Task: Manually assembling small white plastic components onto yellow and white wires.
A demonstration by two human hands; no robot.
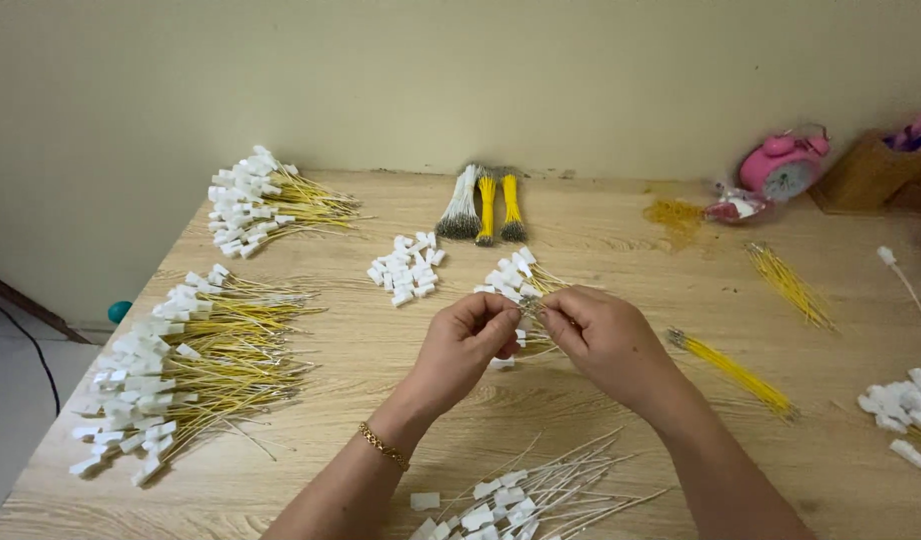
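above the middle of the wooden counter (621,400), the left hand (468,345) and right hand (603,340) meet fingertip to fingertip, both pinched shut on a thin wire piece (530,303). just behind lies a small heap of white connectors (408,268); yellow wire bundles (196,360) lie far left.

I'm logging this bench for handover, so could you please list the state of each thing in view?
Left hand: pinched shut on a small wire.
Right hand: pinched shut on the same wire.
Big heap: yellow wires with white plugs on, lying loose.
Loose plugs: unattached, in a pile.
Bundles: tied, lying flat.
Clock: standing upright.
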